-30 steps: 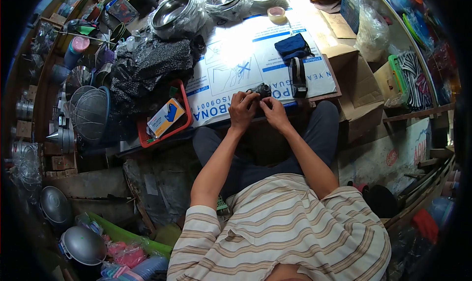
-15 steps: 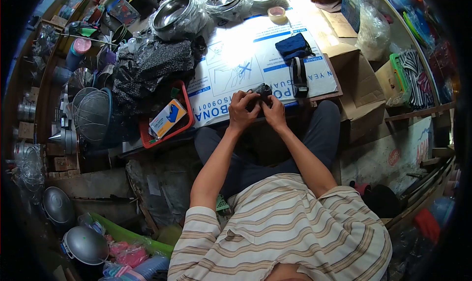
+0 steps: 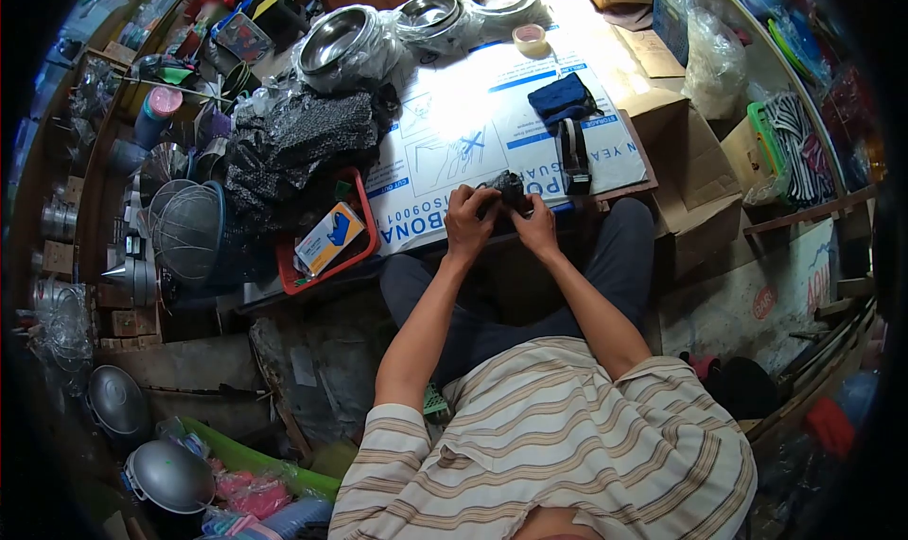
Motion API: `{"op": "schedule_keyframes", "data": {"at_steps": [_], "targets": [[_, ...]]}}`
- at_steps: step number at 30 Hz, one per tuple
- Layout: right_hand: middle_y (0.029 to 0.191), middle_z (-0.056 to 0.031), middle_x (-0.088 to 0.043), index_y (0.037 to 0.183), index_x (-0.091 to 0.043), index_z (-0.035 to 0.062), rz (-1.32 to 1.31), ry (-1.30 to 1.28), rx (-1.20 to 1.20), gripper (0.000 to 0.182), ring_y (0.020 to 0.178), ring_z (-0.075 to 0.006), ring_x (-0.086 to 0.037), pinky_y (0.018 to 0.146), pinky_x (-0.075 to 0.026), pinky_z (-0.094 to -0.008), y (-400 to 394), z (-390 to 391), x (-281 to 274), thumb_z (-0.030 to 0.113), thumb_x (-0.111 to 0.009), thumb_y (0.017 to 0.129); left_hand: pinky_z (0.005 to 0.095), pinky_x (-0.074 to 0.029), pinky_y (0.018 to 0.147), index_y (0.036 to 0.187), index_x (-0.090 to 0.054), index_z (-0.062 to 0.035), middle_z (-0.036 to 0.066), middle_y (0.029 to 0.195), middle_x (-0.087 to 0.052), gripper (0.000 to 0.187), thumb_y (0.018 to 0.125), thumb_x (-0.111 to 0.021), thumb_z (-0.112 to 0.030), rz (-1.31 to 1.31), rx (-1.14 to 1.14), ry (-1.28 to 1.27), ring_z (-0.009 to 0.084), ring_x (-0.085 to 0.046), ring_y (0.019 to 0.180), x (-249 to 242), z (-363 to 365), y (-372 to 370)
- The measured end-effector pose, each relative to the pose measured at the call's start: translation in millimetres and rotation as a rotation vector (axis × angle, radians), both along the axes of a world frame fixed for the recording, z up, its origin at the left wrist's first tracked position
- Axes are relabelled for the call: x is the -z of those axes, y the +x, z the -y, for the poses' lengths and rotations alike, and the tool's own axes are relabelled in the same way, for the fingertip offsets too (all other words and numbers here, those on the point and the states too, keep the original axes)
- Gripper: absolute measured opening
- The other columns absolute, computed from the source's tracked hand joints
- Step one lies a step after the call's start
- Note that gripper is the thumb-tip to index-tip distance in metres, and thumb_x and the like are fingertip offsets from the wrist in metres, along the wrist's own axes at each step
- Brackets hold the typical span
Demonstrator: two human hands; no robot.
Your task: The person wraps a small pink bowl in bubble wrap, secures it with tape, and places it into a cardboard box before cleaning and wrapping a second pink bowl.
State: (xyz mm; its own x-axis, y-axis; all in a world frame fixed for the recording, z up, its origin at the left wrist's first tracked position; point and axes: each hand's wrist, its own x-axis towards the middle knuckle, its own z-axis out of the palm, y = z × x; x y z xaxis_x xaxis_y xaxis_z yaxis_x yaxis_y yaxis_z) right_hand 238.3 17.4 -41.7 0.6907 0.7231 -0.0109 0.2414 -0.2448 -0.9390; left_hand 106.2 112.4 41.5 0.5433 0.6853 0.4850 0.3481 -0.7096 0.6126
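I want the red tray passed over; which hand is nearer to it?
Left. The left hand is apart from the red tray, to its right; the right hand is farther right.

Glossy metal and plastic are seen beside matt cardboard.
Mirror-smooth metal is shown by the bowls, wrapped in crinkled clear plastic; gloss is thrown off the printed sheet; the tray is moulded in smooth plastic, the open box formed of matt cardboard; the material of the dark object cannot be told.
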Motion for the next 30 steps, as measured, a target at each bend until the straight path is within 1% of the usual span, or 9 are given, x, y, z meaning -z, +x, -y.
{"op": "schedule_keyframes", "data": {"at_steps": [4, 7, 10, 14, 17, 20, 24, 27, 30], "targets": [[0.109, -0.0206, -0.076, 0.120, -0.066, 0.0033, -0.007, 0.013, 0.017, 0.036, 0.096, -0.0347, -0.074, 0.079, -0.056, -0.0464, 4.2, 5.2, 20.7, 0.031, -0.072, 0.097, 0.0434, -0.056, 0.085, 0.122, -0.079, -0.0172, 0.010, 0.105, -0.065, 0.043, 0.081, -0.090, -0.012, -0.007, -0.052, -0.127, 0.0310, -0.065, 0.100, -10.4, 15.0, -2.6], [0.114, -0.0058, -0.073, 0.130, -0.069, 0.0107, -0.890, -0.072, 0.050, 0.051, 0.093, -0.0200, -0.068, 0.078, -0.052, -0.0333, 11.2, 12.3, 12.7, 0.053, -0.055, 0.106, 0.0451, -0.055, 0.094, 0.130, -0.075, -0.0162, 0.015, 0.117, -0.063, 0.057, 0.076, -0.092, -0.011, -0.169, -0.088, -0.081, 0.0351, -0.064, 0.112, -12.5, 22.9, -12.0], [0.103, 0.0010, -0.068, 0.116, -0.068, 0.0186, -1.007, -0.113, 0.012, 0.047, 0.084, -0.0117, -0.060, 0.068, -0.045, -0.0310, 11.6, 26.3, -41.2, 0.062, -0.053, 0.107, 0.0465, -0.053, 0.103, 0.126, -0.075, -0.0129, 0.018, 0.129, -0.062, 0.056, 0.073, -0.092, -0.009, -0.082, -0.041, -0.056, 0.0396, -0.061, 0.125, -2.9, 36.2, -16.8], [0.107, 0.0006, -0.070, 0.119, -0.071, 0.0162, -1.027, -0.075, -0.130, 0.054, 0.094, -0.0117, -0.063, 0.077, -0.049, -0.0299, 11.2, 44.4, -75.3, 0.067, -0.061, 0.104, 0.0502, -0.050, 0.111, 0.120, -0.073, -0.0104, 0.015, 0.138, -0.067, 0.048, 0.074, -0.086, 0.000, 0.019, 0.077, -0.140, 0.0401, -0.061, 0.131, 21.9, 65.5, -19.6], [0.122, -0.0090, -0.072, 0.136, -0.067, 0.0009, -0.956, 0.039, -0.176, 0.072, 0.111, -0.0173, -0.069, 0.098, -0.055, -0.0342, 7.3, 54.2, -58.6, 0.055, -0.084, 0.092, 0.0558, -0.043, 0.119, 0.119, -0.072, -0.0113, 0.012, 0.138, -0.069, 0.049, 0.073, -0.082, 0.004, -0.025, 0.106, 0.014, 0.0381, -0.061, 0.136, 26.5, 93.6, -25.3], [0.124, -0.0138, -0.071, 0.140, -0.064, -0.0006, -0.768, -0.158, -0.108, 0.079, 0.111, -0.0191, -0.069, 0.098, -0.055, -0.0354, 4.6, 68.4, -54.8, 0.057, -0.085, 0.090, 0.0599, -0.036, 0.124, 0.123, -0.069, -0.0123, 0.011, 0.145, -0.066, 0.051, 0.075, -0.080, 0.001, -0.045, 0.150, 0.145, 0.0359, -0.058, 0.141, 29.9, 111.4, -33.2], [0.126, -0.0159, -0.069, 0.138, -0.061, -0.0040, -0.716, -0.024, 0.004, 0.076, 0.115, -0.0220, -0.067, 0.099, -0.054, -0.0348, 8.0, 76.2, -43.7, 0.048, -0.086, 0.088, 0.0583, -0.033, 0.127, 0.140, -0.058, -0.0093, 0.017, 0.153, -0.057, 0.068, 0.079, -0.086, -0.016, 0.110, 0.274, 0.031, 0.0395, -0.049, 0.149, 16.3, 125.1, -38.1], [0.126, -0.0146, -0.069, 0.139, -0.061, -0.0022, -0.632, 0.046, 0.016, 0.071, 0.117, -0.0214, -0.065, 0.101, -0.052, -0.0335, 12.0, 79.8, -39.4, 0.041, -0.084, 0.088, 0.0522, -0.031, 0.128, 0.154, -0.048, -0.0027, 0.024, 0.162, -0.041, 0.075, 0.090, -0.079, -0.028, 0.249, 0.134, -0.182, 0.0407, -0.037, 0.156, 21.9, 125.9, -40.6], [0.126, -0.0132, -0.068, 0.141, -0.061, 0.0007, -0.622, 0.034, -0.020, 0.070, 0.119, -0.0207, -0.063, 0.103, -0.050, -0.0328, 4.8, 87.1, -70.3, 0.040, -0.084, 0.088, 0.0517, -0.035, 0.126, 0.160, -0.043, -0.0029, 0.022, 0.164, -0.039, 0.077, 0.095, -0.077, -0.026, 0.505, 0.062, -0.491, 0.0393, -0.041, 0.153, 46.0, 120.3, -40.2]]}}
